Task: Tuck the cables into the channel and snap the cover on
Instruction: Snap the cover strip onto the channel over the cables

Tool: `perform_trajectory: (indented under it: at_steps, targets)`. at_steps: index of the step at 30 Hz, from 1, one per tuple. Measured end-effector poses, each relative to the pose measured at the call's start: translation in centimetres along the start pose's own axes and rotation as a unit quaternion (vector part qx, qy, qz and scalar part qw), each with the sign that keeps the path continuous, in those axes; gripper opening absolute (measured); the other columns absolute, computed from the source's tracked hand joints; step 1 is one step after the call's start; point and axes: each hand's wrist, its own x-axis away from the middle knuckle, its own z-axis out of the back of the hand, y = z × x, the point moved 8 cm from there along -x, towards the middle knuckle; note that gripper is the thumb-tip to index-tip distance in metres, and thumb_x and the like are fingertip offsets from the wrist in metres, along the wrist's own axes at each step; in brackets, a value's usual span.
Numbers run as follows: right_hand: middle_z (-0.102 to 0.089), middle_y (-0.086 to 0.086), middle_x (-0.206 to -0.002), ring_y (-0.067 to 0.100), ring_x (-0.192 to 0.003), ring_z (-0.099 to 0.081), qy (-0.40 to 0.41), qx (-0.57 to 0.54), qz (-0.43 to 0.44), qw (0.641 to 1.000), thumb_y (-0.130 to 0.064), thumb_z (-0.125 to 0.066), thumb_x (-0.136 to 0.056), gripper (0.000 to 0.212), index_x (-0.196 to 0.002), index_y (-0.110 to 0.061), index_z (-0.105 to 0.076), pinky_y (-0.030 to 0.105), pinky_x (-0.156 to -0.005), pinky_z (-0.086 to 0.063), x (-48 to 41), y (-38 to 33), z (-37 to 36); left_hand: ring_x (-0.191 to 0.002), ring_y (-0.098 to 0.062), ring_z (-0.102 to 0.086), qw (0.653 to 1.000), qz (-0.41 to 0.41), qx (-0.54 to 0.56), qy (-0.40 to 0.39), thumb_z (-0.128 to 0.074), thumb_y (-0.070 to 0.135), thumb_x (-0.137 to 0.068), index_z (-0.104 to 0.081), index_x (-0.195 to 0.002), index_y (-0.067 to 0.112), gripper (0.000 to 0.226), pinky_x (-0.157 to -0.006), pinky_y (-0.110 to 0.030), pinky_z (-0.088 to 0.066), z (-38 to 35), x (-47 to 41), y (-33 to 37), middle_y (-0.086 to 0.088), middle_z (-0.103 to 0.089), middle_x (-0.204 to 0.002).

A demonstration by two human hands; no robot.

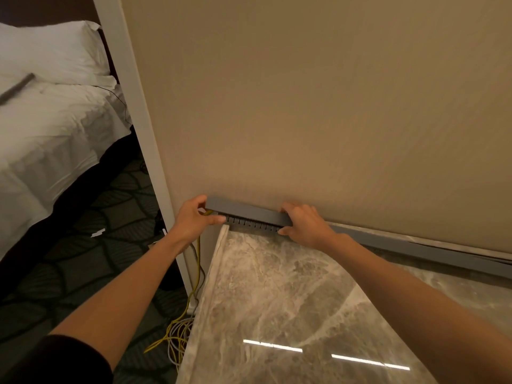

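Grey plastic cover [248,212] was seen from the head camera laid over the slotted channel [250,225] along the wall, above the marble top [277,286]. Its end was pinched by the left hand [194,220]; the right hand [304,224] was curled over it. Yellow cable [197,261] hung out below; even pressure, worked along the cover, would be advised

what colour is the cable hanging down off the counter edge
Yellow; the cable shows best in the head view.
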Motion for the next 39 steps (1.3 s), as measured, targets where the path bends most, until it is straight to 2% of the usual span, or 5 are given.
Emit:
perform_trajectory:
  at_steps: [3,10,26,30,39]
  targets:
    - [-0.061,0.014,-0.117,0.034,-0.108,-0.054,0.001,-0.011,-0.003,1.0,-0.024,-0.06,-0.089,0.036,-0.12,-0.008,-0.05,0.037,-0.085,-0.042,-0.2,0.5,0.4,-0.074,-0.01,-0.057,0.998,0.003,0.056,0.003,-0.067,-0.006,-0.077,-0.059,-0.106,0.009,0.033,-0.056,-0.007,-0.049,-0.5,0.0,0.6,0.0,-0.063,-0.086]
    - [-0.056,0.009,-0.089,0.023,-0.083,-0.05,-0.029,-0.082,-0.003,0.996,-0.024,-0.054,-0.092,0.02,-0.102,-0.007,-0.057,0.027,-0.07,-0.03,-0.3,0.7,0.6,-0.077,-0.013,-0.057,0.998,0.013,0.008,-0.054,-0.067,0.012,-0.082,-0.061,-0.086,0.02,0.011,-0.075,-0.025,-0.05,-0.6,-0.4,1.0,-0.004,-0.062,-0.086]
    - [-0.055,0.009,-0.098,0.024,-0.092,-0.051,-0.029,-0.167,-0.085,0.982,-0.021,-0.063,-0.087,0.035,-0.114,0.0,-0.057,0.026,-0.073,-0.034,-1.0,2.1,-0.2,-0.07,-0.01,-0.05,0.996,0.049,-0.067,-0.04,-0.066,0.028,-0.083,-0.061,-0.081,0.013,0.016,-0.063,-0.021,-0.041,-0.7,-0.3,0.5,0.0,-0.058,-0.079]
    - [-0.051,0.013,-0.082,0.023,-0.078,-0.049,-0.04,-0.23,-0.141,0.962,-0.016,-0.07,-0.081,0.032,-0.097,0.011,-0.063,0.027,-0.069,-0.032,-1.5,2.8,-0.9,-0.078,-0.015,-0.051,0.994,0.096,-0.041,-0.044,-0.066,0.023,-0.083,-0.064,-0.081,0.008,0.016,-0.075,-0.026,-0.041,-0.8,-0.5,0.4,-0.004,-0.06,-0.08]
    - [-0.042,0.006,-0.063,0.02,-0.066,-0.041,-0.041,-0.248,-0.184,0.95,-0.013,-0.072,-0.077,0.032,-0.062,-0.009,-0.045,0.028,-0.055,-0.026,-2.3,3.0,-1.6,-0.077,-0.018,-0.057,0.993,0.098,-0.049,-0.052,-0.068,0.014,-0.081,-0.064,-0.087,-0.004,0.02,-0.069,-0.023,-0.045,-0.2,-1.4,0.6,-0.01,-0.063,-0.079]
